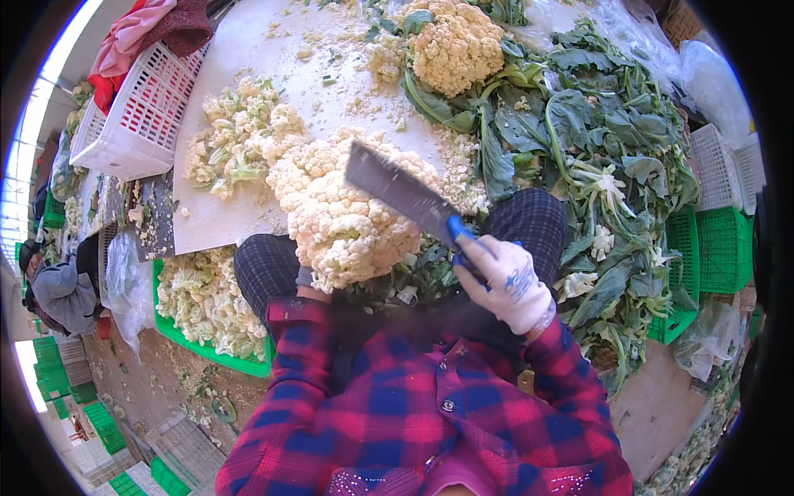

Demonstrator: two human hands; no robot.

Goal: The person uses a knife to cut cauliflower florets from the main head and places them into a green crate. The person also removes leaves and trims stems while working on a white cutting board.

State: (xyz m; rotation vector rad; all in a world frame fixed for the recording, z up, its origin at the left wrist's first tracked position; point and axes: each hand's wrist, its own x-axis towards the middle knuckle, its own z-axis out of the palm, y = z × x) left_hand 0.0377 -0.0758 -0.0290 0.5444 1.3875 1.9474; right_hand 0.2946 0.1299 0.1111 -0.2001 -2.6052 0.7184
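Observation:
A large cream cauliflower head (347, 211) is over my lap, at the table's near edge. My left hand (305, 276) goes in beneath it and supports it; only the grey glove cuff and wrist show, the fingers being hidden. In a white printed glove, my right hand (505, 282) grips the blue handle of a broad-bladed knife (400, 189). The blade is slightly blurred and overlaps the head's right side; whether it touches is unclear. Cut florets (245, 139) lie in a heap on the white tabletop (248, 37) just beyond the head.
An uncut cauliflower (456, 49) rests at the far side, beside a big pile of leaves (620, 136) on the right. A green crate of florets (211, 304) stands by my left knee. White basket (142, 105) at left holds cloth. Another person (65, 288) is at far left.

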